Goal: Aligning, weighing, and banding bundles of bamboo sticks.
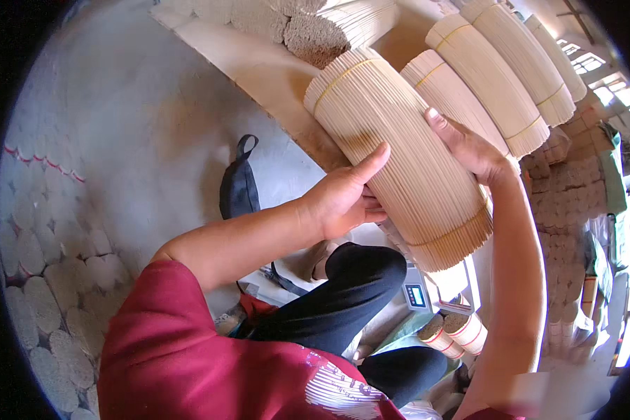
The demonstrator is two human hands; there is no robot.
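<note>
Between my two hands is a thick round bundle of thin pale wooden sticks (406, 168), held tilted, with a yellow band near each end. My left hand (346, 199) grips its left side, thumb on top and fingers curled underneath. On the opposite side my right hand (469, 147) presses with the thumb on top; its other fingers are partly hidden behind the bundle. Just beyond the right hand lie more banded stick bundles (486, 77) in a row. Below the held bundle's lower end is a scale with a small lit display (416, 296).
Further stacked bundles (318, 38) show their cut ends at the top. A wooden board edge (259, 70) runs diagonally past a black strapped bag (239, 185) on the grey floor. Stacks of bundles (56, 315) stand at the left. Short red-banded bundles (462, 332) sit by the scale.
</note>
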